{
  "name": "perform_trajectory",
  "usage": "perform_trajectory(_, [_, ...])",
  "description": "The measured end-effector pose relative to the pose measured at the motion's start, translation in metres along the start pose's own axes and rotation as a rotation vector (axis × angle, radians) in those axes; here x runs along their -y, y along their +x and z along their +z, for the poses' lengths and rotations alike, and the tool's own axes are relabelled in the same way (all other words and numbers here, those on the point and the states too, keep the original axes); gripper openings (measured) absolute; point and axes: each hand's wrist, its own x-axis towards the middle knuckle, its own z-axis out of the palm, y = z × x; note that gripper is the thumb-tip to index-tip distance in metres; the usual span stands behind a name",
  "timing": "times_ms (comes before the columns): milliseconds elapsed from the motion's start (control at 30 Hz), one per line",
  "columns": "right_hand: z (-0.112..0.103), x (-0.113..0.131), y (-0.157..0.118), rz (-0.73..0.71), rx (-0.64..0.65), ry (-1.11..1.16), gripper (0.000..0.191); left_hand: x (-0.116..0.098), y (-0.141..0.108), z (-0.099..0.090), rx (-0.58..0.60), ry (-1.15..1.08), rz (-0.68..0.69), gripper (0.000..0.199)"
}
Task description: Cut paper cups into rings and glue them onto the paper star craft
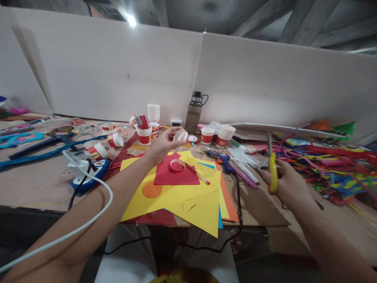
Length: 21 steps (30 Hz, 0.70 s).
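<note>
My left hand [163,144] is closed on a short white paper cup [180,136] with a red band, held above the far side of the coloured sheets. In my right hand [287,181] is a pair of scissors with yellow handles [273,173], its blades pointing up and away. Below my left hand, a red-and-white paper ring [177,166] lies on a red sheet [165,179], beside a thin red-tipped stick or pencil [200,176]. Yellow sheets [188,206] spread underneath, with an orange paper circle [152,190] on them.
A water bottle [194,112] stands by the white partition. Paper cups [225,135] stand nearby, one holding markers [142,122]. A blue glue gun [226,163] trails a black cord. Pipe cleaners [338,165] heap at right. A white cable [107,196] crosses my left forearm.
</note>
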Motion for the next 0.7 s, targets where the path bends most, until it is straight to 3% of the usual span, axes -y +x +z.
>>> perform_trajectory(100, [0.005,0.044,0.0,-0.047,-0.159,0.711,0.051,0.002,-0.001,0.001,-0.009,0.126,0.063,0.062])
perform_trajectory(200, [0.017,0.088,0.009,-0.187,-0.087,1.006,0.059,0.007,0.0,0.002,-0.04,0.245,0.104,0.06])
perform_trajectory(333, [0.035,0.137,0.026,-0.284,0.056,1.02,0.064,0.012,-0.001,0.005,-0.125,0.422,0.114,0.061])
perform_trajectory(433, [0.051,0.159,0.034,-0.266,0.098,1.001,0.053,0.009,-0.006,0.013,-0.139,0.502,0.135,0.06])
perform_trajectory(567, [0.072,0.162,0.033,-0.249,0.147,0.896,0.048,0.001,-0.014,0.028,-0.118,0.735,0.225,0.057])
perform_trajectory(700, [0.08,0.154,0.027,-0.247,0.196,0.942,0.049,-0.001,-0.022,0.04,-0.08,0.701,0.271,0.054])
